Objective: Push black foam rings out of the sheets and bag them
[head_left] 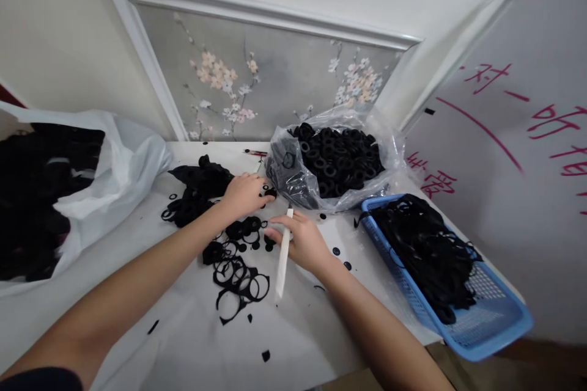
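My left hand (245, 195) rests over a loose pile of black rubber scraps (202, 186), its thumb apart from its fingers. Small black rings (270, 193) lie beside that thumb. In my right hand (305, 244) is a white stick-like tool (283, 263) with a dark tip, slanting between the fingers. The right thumb and forefinger point left toward small black discs and rings. Nearer to me on the white table (183, 317) lie cut-out black ring scraps (241, 281). What is under my left palm is hidden.
A clear plastic bag (389, 153) full of black rubber rings (339, 159) stands at the back. To the right, a blue basket (495, 342) holds black strips (426, 250). On the left is a white bag (128, 165) of black pieces. A framed flower picture (275, 73) leans behind.
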The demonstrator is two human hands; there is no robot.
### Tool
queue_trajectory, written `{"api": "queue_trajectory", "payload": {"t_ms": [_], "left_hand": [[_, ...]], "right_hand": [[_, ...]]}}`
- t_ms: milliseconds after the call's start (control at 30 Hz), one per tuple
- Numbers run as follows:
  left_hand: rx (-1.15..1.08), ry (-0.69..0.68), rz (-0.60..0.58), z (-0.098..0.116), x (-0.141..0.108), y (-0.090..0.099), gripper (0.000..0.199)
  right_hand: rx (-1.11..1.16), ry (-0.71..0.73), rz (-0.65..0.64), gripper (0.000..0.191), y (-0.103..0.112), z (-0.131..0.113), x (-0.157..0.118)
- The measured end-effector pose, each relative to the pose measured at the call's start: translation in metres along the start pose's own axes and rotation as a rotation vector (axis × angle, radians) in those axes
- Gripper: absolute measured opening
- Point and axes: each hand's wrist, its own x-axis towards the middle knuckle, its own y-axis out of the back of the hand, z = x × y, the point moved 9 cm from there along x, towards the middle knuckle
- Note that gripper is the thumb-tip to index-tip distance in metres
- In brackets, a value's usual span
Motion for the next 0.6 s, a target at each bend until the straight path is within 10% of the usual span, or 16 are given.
{"api": "queue_trajectory", "payload": {"t_ms": [200,367,600], "left_hand": [[-0.147,-0.067,0.046,0.005,-0.006,-0.008,0.029],[-0.328,-0.127,0.151,0.006,-0.088,0.019,0.032],[-0.457,-0.024,0.219,-0.014,-0.156,0.000,0.034]], "right_hand": [[0.338,-0.204,0.194,0.042,0.020,0.024,-0.005],[0.591,-0.312,0.256,0.034,0.024,0.025,-0.007],[0.835,-0.474,0.079,0.033,-0.013,0.012,-0.015]]}}
